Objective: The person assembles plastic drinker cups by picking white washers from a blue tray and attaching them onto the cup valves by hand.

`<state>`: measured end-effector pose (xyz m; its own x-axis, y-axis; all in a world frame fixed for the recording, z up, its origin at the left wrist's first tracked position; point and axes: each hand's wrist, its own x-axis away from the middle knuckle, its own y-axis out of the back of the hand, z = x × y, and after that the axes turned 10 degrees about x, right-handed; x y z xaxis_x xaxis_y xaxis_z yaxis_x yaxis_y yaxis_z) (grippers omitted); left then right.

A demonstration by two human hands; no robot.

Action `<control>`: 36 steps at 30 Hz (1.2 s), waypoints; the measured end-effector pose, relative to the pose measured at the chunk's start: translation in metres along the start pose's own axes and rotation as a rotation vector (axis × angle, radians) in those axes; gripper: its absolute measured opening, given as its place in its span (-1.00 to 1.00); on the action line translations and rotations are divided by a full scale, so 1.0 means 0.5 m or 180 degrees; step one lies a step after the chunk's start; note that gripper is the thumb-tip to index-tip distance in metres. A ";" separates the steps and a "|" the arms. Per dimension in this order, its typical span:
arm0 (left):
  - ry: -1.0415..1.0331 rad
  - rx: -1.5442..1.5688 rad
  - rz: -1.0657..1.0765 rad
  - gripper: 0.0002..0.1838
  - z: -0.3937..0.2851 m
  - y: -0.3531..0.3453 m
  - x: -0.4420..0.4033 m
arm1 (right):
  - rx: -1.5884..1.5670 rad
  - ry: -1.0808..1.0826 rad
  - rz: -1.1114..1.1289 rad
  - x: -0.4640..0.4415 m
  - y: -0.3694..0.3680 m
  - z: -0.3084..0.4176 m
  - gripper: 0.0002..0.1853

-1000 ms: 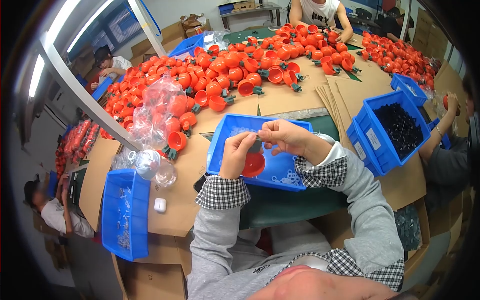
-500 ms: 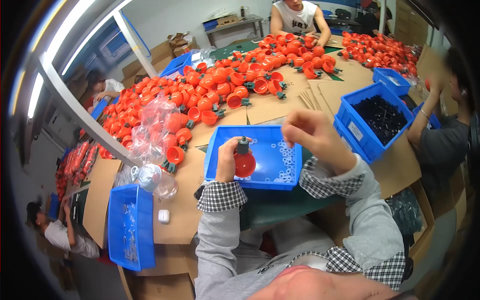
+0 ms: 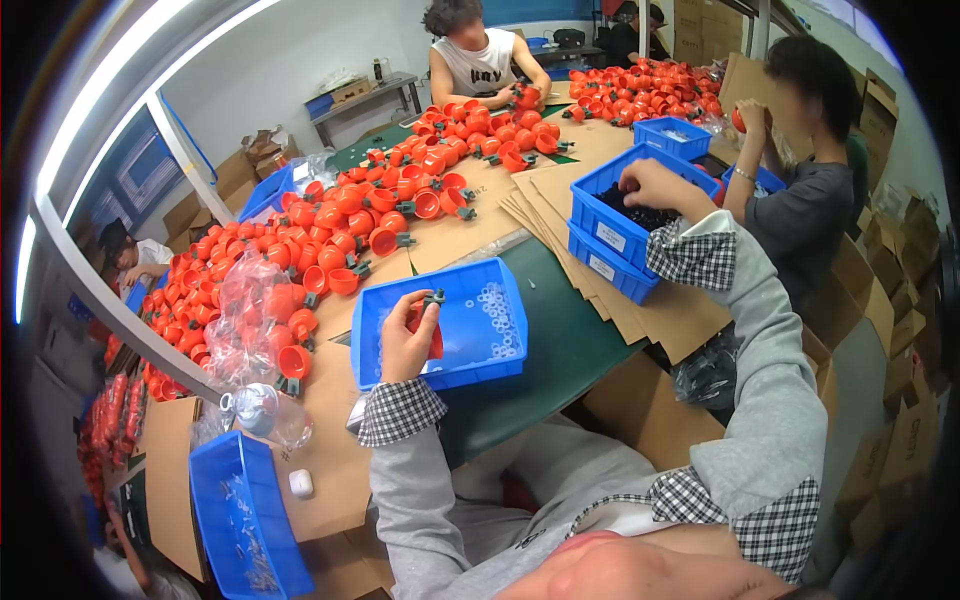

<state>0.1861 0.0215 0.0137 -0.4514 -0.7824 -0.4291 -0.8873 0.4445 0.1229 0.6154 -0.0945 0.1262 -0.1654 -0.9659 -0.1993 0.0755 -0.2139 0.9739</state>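
Note:
My left hand (image 3: 402,345) is closed around a red drinker cup (image 3: 436,343) with a dark green threaded fitting (image 3: 435,298) pointing up. It is held over a blue tray (image 3: 440,372) with small white rings (image 3: 490,318) scattered mostly along its right side. My right hand (image 3: 665,188) reaches into a blue bin (image 3: 590,208) of small black parts (image 3: 640,212). Its fingers are bent together and pointed down at the parts; whatever is between the fingertips, if anything, is hidden.
A large heap of red cups (image 3: 345,215) covers the left and back of the table. Flat cardboard sheets (image 3: 560,250) lie beside the stacked bins. At lower left are another blue bin (image 3: 235,500), a clear bottle (image 3: 285,415) and a white case (image 3: 301,484). Co-workers sit behind and right.
My right hand has moved from above the tray's right side into the bin of black parts. My left hand still holds the cup, now tipped differently. The view has turned right.

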 end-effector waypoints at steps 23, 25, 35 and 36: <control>0.0082 -0.0340 0.0145 -0.71 -0.035 -0.010 0.006 | -0.0882 0.0318 -0.1471 0.062 0.054 0.182 -0.87; 0.0034 -0.0243 0.0088 -0.72 -0.032 -0.011 0.006 | -0.1084 0.0656 -0.1429 0.072 0.045 0.263 -0.86; -0.0218 0.0140 0.0196 -0.64 -0.044 -0.013 0.010 | -0.1162 0.1514 -0.0770 -0.027 -0.173 0.469 -0.87; -0.0095 0.0249 0.0178 -0.66 -0.042 -0.014 0.010 | -0.1127 0.1597 -0.0777 -0.034 -0.173 0.475 -0.87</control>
<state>0.1879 0.0054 0.0292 -0.4958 -0.7426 -0.4502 -0.8503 0.5206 0.0777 0.3783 -0.0249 0.0712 0.2530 -0.8161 -0.5196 0.4268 -0.3878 0.8170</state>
